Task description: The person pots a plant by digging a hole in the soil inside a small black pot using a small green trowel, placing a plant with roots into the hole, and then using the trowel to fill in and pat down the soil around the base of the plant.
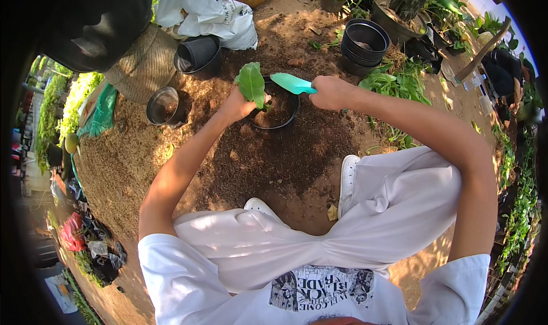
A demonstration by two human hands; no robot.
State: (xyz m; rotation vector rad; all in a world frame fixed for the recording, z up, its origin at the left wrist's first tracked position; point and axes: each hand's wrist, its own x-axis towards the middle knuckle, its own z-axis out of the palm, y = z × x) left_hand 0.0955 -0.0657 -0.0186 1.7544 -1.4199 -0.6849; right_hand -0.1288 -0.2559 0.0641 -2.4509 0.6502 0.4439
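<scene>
My left hand (pixel 239 103) grips a leafy plant cutting (pixel 251 85) by its stem, at the left rim of a black plastic pot (pixel 280 127). Broad green leaves rise above the fingers, and the stem's lower end is partly hidden by the hand and pot. Soil (pixel 269 117) lies inside the pot. In my right hand (pixel 329 93) is the handle of a turquoise hand trowel (pixel 292 83), its blade over the pot's upper rim and pointing left. Whether the blade carries soil is hard to tell.
Stacked black pots (pixel 366 40) stand at upper right, near cut green leaves (pixel 400 83). More black pots (pixel 199 57) and a smaller pot (pixel 163 106) sit at left. White sacks (pixel 214 21) lie behind. Loose dark soil (pixel 287 162) spreads before my feet.
</scene>
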